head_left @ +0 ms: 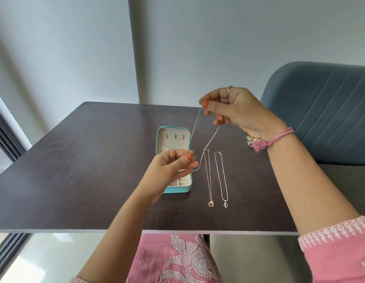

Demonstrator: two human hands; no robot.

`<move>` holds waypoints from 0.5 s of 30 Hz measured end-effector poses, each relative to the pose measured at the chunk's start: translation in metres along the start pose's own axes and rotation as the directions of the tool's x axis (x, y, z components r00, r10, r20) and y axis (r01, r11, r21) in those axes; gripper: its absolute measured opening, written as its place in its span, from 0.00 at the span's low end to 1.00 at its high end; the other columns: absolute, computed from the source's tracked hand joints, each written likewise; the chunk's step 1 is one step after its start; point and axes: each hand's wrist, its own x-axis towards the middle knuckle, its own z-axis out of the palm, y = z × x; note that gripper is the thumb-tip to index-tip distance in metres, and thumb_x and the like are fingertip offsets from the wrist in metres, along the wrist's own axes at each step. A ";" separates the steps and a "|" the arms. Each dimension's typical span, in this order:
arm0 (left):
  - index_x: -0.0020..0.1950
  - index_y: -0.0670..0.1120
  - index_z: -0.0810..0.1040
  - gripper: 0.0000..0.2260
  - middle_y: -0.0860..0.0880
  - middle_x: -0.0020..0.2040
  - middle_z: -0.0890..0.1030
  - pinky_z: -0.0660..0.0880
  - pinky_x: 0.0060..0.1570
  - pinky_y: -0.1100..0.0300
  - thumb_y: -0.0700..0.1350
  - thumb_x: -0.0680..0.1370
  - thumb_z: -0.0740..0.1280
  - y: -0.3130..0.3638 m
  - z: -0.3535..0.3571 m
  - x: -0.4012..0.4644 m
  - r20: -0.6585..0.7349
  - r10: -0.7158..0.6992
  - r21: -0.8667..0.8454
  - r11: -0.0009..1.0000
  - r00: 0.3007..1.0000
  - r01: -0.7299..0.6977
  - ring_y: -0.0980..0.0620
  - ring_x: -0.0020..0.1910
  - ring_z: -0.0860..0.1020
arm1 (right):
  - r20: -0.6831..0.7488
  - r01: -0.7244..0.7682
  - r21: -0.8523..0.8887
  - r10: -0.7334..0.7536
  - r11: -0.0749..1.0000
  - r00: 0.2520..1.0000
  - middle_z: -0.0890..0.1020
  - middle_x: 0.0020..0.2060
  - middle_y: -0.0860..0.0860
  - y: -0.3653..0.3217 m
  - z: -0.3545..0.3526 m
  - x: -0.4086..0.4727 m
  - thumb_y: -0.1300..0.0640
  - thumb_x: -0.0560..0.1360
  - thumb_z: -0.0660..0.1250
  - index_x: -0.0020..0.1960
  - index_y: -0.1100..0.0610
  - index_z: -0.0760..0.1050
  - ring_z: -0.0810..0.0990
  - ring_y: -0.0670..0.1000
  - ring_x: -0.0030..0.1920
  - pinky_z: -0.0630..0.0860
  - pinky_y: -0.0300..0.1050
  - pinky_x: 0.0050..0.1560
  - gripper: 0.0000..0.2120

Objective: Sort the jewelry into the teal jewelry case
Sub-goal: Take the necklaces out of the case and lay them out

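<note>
- In the head view, a thin silver chain (194,127) is held up in the air above the dark wooden table (79,160), stretched between the two hands.
- The upper end of the chain is pinched by the right hand (236,111) between thumb and forefinger; a second strand passes through its lower curled fingers. A ring is worn on one finger of this hand.
- The lower part of the chain is pinched by the left hand (171,168) between thumb and forefinger, with a loop hanging just to the right of that hand. A gold ring is worn on this hand.
- The teal jewelry case (173,158) lies open on the table, its lid raised at the far end; its near part is partly covered by the left hand.
- To the right of the case, a gold necklace with a round pendant (209,178) is laid out straight on the table.
- Just beside it, further right, a silver necklace with a heart pendant (222,178) is laid parallel.
- A small cluster of jewelry (250,140) is seen behind the right wrist, mostly hidden.
- A pink thread bracelet (277,136) is worn on the right wrist.
- A blue-grey upholstered chair (324,111) stands at the far right.
</note>
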 end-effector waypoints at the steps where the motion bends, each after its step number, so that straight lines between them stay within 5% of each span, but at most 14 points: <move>1: 0.55 0.37 0.78 0.09 0.42 0.47 0.84 0.80 0.47 0.61 0.38 0.78 0.64 -0.002 -0.001 0.000 -0.013 -0.006 -0.010 1.000 1.000 0.006 0.48 0.49 0.83 | 0.002 -0.010 -0.024 0.010 1.000 1.000 0.83 0.38 0.51 0.001 -0.002 0.000 0.57 0.74 0.71 0.49 0.55 0.82 0.76 0.46 0.36 0.77 0.38 0.37 0.04; 4: 0.54 0.40 0.80 0.08 0.42 0.48 0.84 0.80 0.51 0.58 0.39 0.78 0.65 -0.006 -0.006 -0.001 -0.058 -0.016 -0.008 1.000 0.998 0.015 0.48 0.51 0.83 | 0.017 -0.038 -0.073 0.039 0.997 0.999 0.85 0.40 0.52 0.001 -0.010 0.001 0.55 0.72 0.73 0.47 0.53 0.83 0.77 0.51 0.42 0.74 0.37 0.37 0.05; 8: 0.53 0.41 0.81 0.07 0.41 0.50 0.84 0.79 0.53 0.57 0.40 0.77 0.66 -0.009 -0.010 -0.002 -0.075 -0.029 -0.012 1.000 0.997 0.029 0.48 0.51 0.83 | 0.065 -0.107 0.032 0.105 0.994 0.992 0.84 0.39 0.49 0.001 -0.021 0.001 0.57 0.70 0.73 0.50 0.57 0.82 0.79 0.44 0.40 0.77 0.37 0.40 0.09; 12: 0.54 0.41 0.80 0.07 0.43 0.50 0.84 0.79 0.53 0.57 0.39 0.78 0.65 -0.010 -0.008 -0.005 -0.069 -0.045 -0.006 0.999 0.997 0.044 0.49 0.51 0.83 | 0.174 -0.127 0.230 0.088 0.965 0.981 0.83 0.49 0.51 0.005 -0.032 -0.003 0.68 0.71 0.68 0.59 0.59 0.78 0.80 0.45 0.48 0.79 0.39 0.50 0.17; 15: 0.55 0.40 0.79 0.08 0.43 0.51 0.84 0.80 0.51 0.59 0.39 0.78 0.65 -0.011 -0.009 -0.007 -0.046 -0.073 -0.013 0.997 0.996 0.072 0.49 0.50 0.83 | 0.126 -0.088 0.264 0.056 0.960 0.990 0.83 0.49 0.51 0.010 -0.037 -0.004 0.75 0.73 0.63 0.60 0.60 0.77 0.81 0.45 0.48 0.78 0.38 0.53 0.19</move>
